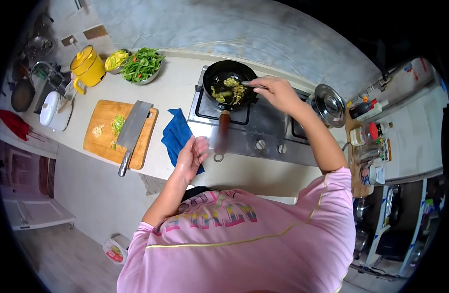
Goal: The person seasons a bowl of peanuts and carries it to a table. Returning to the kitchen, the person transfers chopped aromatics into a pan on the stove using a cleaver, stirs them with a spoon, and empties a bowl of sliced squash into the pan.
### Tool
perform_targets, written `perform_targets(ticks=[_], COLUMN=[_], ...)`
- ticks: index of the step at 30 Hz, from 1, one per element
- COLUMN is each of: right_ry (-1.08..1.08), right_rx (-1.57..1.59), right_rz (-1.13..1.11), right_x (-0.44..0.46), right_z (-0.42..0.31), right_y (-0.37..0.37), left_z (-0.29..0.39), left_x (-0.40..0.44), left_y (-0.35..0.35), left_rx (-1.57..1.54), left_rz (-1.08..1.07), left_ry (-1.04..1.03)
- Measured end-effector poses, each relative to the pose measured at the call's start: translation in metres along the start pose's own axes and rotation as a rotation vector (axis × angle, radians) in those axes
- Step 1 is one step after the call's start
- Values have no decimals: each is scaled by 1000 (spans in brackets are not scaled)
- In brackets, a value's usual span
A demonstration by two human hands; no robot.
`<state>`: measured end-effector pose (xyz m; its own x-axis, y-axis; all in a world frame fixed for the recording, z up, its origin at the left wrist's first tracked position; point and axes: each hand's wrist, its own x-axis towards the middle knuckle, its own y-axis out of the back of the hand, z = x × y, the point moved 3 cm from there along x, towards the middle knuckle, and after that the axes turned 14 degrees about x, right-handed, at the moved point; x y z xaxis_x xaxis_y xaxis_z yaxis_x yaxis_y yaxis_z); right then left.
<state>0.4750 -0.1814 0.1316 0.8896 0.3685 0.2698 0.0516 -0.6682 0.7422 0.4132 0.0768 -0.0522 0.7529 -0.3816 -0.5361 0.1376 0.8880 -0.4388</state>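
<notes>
My right hand (278, 95) is closed around the handle of a slim metal utensil (251, 84), probably a spoon, that reaches over the black frying pan (215, 73). Chopped, yellowish bits (228, 91) lie in oil on the pan's bottom. The pan sits on the left burner, its brown wooden handle (223, 129) pointing toward me. My left hand (193, 154) is held palm up with the fingers stretched out, holding nothing. It is beside the pan handle and over the edge of a blue cloth (176, 136); whether it touches the cloth I cannot tell.
Left of the cloth, a cleaver (134, 128) lies on a wooden cutting board (94, 132) with chopped scallion and garlic. Behind stand a bowl of green vegetables (142, 66) and a yellow pot (87, 66). A metal lid (328, 105) is at the stove's right, near several bottles and jars.
</notes>
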Motion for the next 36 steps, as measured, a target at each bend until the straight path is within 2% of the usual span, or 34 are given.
perform_targets(ticks=[5, 8, 11, 14, 15, 17, 20, 24, 28, 29, 33, 36], right_ry=[22, 89, 167, -136, -124, -161, -181, -76, 123, 157, 8, -20], right_rx=[-108, -163, -176, -167, -164, -259, -239, -19, -56, -63, -125, -233], right_rz=[-182, -228, -1, 246, 345, 366, 386, 158, -228, -237, -222, -253], right_x=[-12, -9, 3, 7, 9, 20, 39, 50, 34, 29, 16, 15], right_z=[-25, -21, 10, 12, 17, 30, 41, 5, -28, -35, -57, -50], right_y=[29, 18, 3, 13, 16, 16, 5, -14, -7, -1, 26, 14], left_z=[0, -3, -4, 0, 2, -1, -6, -4, 3, 4, 3, 4], left_x=[3, 7, 10, 11, 7, 4, 6, 4, -6, -8, -8, -9], left_y=[1, -2, -5, -3, -3, -2, 1, 4, 14, 14, 21, 22], left_rx=[-14, 6, 3, -21, -14, -6, -3, -17, -12, -26, -51, -30], left_rz=[-4, -24, -37, -18, -4, 12, 6, 2, 27, 43, 33, 17], left_ry=[0, 6, 9, 18, 19, 30, 39, 25, -9, -12, -28, -35])
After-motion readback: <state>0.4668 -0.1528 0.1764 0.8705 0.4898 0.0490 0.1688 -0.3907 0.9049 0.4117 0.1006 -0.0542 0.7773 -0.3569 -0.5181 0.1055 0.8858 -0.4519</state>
